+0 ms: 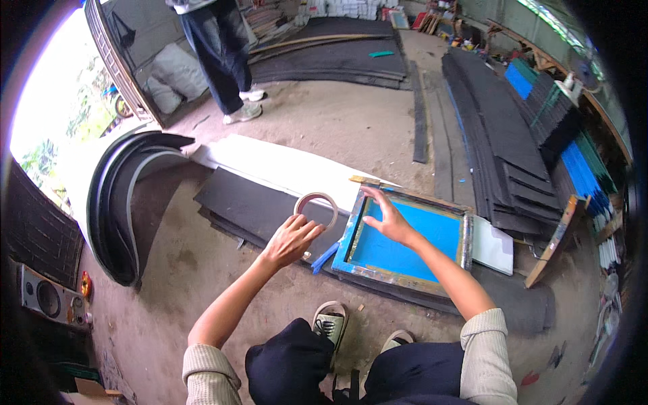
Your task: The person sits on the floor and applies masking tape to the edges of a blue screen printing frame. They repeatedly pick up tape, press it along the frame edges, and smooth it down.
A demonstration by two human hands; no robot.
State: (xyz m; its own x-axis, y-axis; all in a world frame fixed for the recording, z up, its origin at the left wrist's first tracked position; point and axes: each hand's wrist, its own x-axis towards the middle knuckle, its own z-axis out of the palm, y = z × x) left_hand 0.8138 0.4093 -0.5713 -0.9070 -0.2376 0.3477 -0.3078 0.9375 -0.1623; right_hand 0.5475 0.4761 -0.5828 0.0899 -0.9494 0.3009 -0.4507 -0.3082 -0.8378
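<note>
My left hand [290, 241] is closed on the lower edge of a roll of tape [317, 195], a pale ring held above the dark sheets. Just right of it, my right hand [391, 223] hovers over the left part of a screen-printing frame [467, 246], thumb and fingers apart. The frame has paint-stained wooden sides and a blue mesh [412, 253]. It lies slightly tilted on the stack of dark foam-like sheets [250, 202]. A blue strip [326, 258] sticks out by the frame's left corner. Whether the right fingertips touch the far rim I cannot tell.
A long white sheet [277, 165] lies behind the dark stack. Curled dark sheets [111, 209] stand at the left. A person [219, 57] stands at the far left. More dark sheets [499, 135] are piled on the right, near a wooden post [557, 239]. A speaker [50, 297] sits far left.
</note>
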